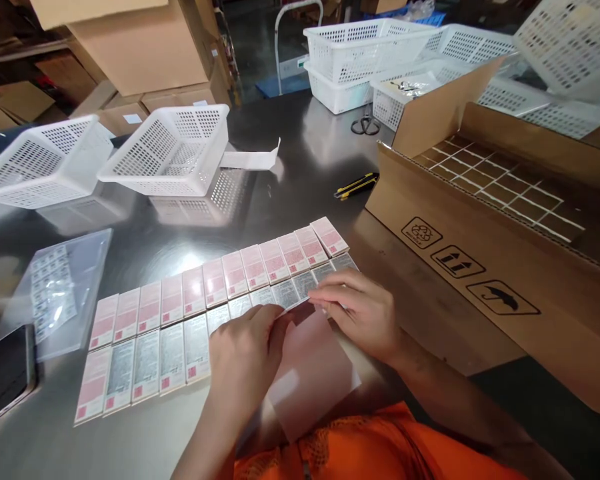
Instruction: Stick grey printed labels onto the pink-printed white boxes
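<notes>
Head-worn view, steeply down and forward, close over the steel table (300, 167).

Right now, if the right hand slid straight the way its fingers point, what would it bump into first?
The right hand points left, toward the left hand. Its fingertips already rest on the sheet both hands hold, so it would probably meet the left hand's fingers first, just in front of the small boxes.

Glossy steel table (300, 180), perforated white plastic basket (173, 150), matt brown cardboard carton (480, 267), pink printed paperboard boxes (215, 283).
</notes>
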`<state>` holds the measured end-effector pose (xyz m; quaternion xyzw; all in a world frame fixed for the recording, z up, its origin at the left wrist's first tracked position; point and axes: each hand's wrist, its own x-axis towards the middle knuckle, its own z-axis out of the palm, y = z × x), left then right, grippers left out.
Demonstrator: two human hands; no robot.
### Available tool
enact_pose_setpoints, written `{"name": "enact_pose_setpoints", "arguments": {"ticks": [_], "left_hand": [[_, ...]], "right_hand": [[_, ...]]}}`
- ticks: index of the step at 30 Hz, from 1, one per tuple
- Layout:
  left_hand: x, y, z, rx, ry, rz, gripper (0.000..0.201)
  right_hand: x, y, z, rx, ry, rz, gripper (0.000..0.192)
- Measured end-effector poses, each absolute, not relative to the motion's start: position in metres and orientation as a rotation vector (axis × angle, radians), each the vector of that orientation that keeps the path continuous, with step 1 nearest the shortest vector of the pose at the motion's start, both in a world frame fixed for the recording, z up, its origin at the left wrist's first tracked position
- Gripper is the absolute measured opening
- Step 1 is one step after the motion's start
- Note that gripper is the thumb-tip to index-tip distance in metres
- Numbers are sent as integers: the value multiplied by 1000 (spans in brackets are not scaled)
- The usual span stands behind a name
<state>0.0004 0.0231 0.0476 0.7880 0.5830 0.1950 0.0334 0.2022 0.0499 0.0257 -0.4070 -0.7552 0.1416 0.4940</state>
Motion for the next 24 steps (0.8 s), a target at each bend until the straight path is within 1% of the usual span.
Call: {"name": "enact_pose_setpoints", "arguments": {"ticks": [3, 7, 11, 14, 16, 18, 21, 24], "left_hand": [[4, 22, 50, 2366, 1823, 580, 24], [4, 26, 55, 2065, 1829, 496, 22], [-7, 38, 59, 1751, 1619, 414, 24], [-20, 49, 57, 1585, 1451, 378, 29], [-28, 54, 55, 1504, 1445, 403, 33], [-35, 58, 51, 1440, 1507, 469, 34], [-54, 60, 44, 1191, 1515, 672, 29], [-89, 55, 38, 861, 1425, 973, 30]], "right_hand": [[201, 48, 22, -960, -1796, 274, 24], [201, 45, 16, -916, -1837, 33, 27], [204, 46, 10, -829, -2013, -183, 20], [208, 47, 4, -775, -2151, -214, 13], [210, 44, 2, -722, -2223, -186, 12], [213, 38, 4, -628, -2283, -89, 12], [222, 24, 16, -486, -2266, 226, 11], [241, 14, 31, -451, -2119, 484, 21]]}}
